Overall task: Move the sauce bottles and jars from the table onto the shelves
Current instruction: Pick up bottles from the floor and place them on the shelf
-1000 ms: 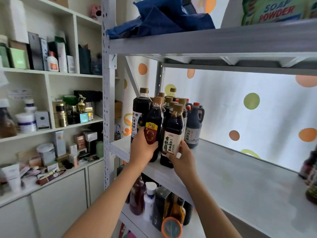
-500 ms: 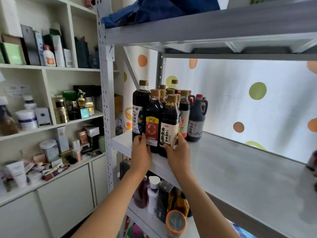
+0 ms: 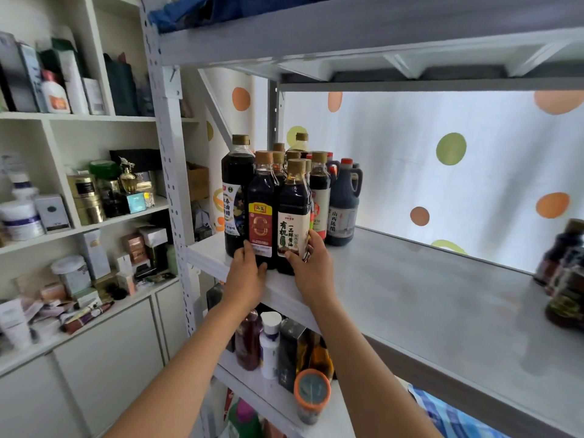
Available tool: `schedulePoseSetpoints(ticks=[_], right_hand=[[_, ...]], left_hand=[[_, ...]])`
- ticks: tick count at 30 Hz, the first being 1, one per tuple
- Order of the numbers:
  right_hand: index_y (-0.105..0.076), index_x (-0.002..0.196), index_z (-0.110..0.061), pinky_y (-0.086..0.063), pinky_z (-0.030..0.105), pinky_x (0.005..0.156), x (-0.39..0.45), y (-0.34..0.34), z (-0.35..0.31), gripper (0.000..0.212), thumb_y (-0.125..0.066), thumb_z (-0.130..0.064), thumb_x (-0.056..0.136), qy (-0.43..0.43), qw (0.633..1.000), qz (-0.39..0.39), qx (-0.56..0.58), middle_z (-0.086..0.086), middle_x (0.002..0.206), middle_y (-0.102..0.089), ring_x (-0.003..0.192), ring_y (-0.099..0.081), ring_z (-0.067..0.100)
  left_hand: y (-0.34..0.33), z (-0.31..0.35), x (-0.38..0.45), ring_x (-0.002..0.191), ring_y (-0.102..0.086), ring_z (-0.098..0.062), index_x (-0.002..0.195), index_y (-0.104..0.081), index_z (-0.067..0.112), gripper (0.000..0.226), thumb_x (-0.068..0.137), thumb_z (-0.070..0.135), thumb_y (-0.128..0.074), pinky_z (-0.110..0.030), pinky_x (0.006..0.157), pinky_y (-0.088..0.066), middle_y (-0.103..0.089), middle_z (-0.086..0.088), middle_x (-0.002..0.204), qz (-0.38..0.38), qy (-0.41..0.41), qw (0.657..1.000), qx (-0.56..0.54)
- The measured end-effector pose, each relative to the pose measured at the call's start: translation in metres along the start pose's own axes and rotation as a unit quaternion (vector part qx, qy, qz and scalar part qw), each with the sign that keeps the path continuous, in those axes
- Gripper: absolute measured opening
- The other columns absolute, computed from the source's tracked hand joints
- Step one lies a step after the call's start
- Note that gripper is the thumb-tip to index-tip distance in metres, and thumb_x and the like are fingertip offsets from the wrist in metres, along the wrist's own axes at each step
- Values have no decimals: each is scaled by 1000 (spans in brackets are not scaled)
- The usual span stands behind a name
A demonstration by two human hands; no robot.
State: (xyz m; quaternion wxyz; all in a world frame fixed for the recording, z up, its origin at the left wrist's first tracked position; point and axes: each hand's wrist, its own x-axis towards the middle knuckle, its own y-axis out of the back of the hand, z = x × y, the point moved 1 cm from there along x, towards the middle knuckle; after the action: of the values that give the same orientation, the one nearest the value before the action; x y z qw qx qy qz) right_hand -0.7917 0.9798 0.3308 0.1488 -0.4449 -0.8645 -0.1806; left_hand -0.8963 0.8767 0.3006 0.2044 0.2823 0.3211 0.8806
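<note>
Both hands' grip sits low on two upright bottles (image 3: pixel 278 216).

Roughly a dozen dark sauce bottles (image 3: pixel 292 210) are clustered at nine o'clock on the shelf (image 3: pixel 410 295), about three jars (image 3: pixel 565 279) at three o'clock, and two hands counted.

Dark brown glass sauce bottle with red-and-gold label (image 3: pixel 261 213), tan cap on top. Beside it, dark bottle with cream label and black lettering (image 3: pixel 293 216). Navy plastic jug with red cap (image 3: pixel 343 203) behind. Pale grey metal shelf board (image 3: pixel 410 298). White curtain dotted orange, green, brown (image 3: pixel 458 172). Blue checked cloth (image 3: pixel 455 415) low down, possibly plaid.
</note>
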Motion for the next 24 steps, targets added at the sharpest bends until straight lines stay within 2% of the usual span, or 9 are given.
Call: schedulePoseSetpoints(ticks=[2,4,6,9,12,15,18,20,24], right_hand=[[-54,131,-22,-47,3,73,0,0,0,51,-70,-6,86,0,1000,1,-9,-10,117,-66,103,-60,2],[-52,132,-23,-54,18,84,-1,-3,1,51,-70,-9,86,3,1000,2,-28,-8,120,-65,107,-60,7],[-49,131,-24,-55,32,91,1,-5,3,51,-71,-14,86,-3,999,-1,-53,-5,122,-62,112,-60,13],[-41,135,-20,-51,33,94,-6,-7,-5,60,-74,-22,85,-14,994,-1,-109,-2,128,-54,117,-55,17],[-35,140,-20,-47,40,104,-30,-12,-9,68,-73,-30,84,-18,988,16,-151,-2,134,-47,123,-50,18],[-31,146,-20,-36,39,113,-62,-17,-16,69,-66,-30,87,-19,986,8,-168,-2,146,-41,135,-39,18],[-28,149,-21,-26,39,120,-90,-26,-18,67,-61,-23,91,4,987,-46,-154,-4,156,-29,146,-23,15],[-32,147,-23,-27,38,120,-105,-30,-16,59,-58,-19,94,36,985,-87,-145,-7,154,-31,144,-25,11],[-38,142,-23,-27,36,120,-123,-42,0,52,-57,-18,94,90,965,-152,-194,-5,149,-38,141,-30,12]], left_hand=[[-1,-1,-2,138,-34,-29,155,-3,7,69,102,23,-44,-41,111,-36,-22,-12,156,-12,1,1000,-16],[2,-2,-4,140,-32,-27,155,-9,12,67,100,22,-45,-43,114,-34,-22,-8,157,-6,-2,998,-55],[7,-1,-10,142,-31,-23,154,-15,18,63,99,20,-46,-38,117,-29,-23,-3,157,23,-8,995,-96],[12,0,-29,145,-22,-15,155,-12,22,63,101,18,-45,-27,114,-20,-16,4,161,38,-44,994,-94],[14,-4,-47,148,-15,-13,156,-8,21,66,101,17,-44,-24,113,-16,-11,3,162,26,-82,995,-58],[18,-5,-63,149,-11,-12,156,-6,17,65,102,18,-43,-23,114,-11,-10,1,163,31,-99,994,-22],[20,-8,-80,148,-8,-9,156,-7,15,66,102,22,-44,-29,118,-12,-11,-1,163,32,-129,991,7],[19,-18,-92,149,-8,-10,155,-10,13,65,101,24,-44,-34,121,-13,-13,-1,162,31,-132,990,25],[18,-65,-120,149,-16,-17,155,-13,15,62,101,24,-42,-43,120,-23,-17,-4,162,36,-75,995,59]])
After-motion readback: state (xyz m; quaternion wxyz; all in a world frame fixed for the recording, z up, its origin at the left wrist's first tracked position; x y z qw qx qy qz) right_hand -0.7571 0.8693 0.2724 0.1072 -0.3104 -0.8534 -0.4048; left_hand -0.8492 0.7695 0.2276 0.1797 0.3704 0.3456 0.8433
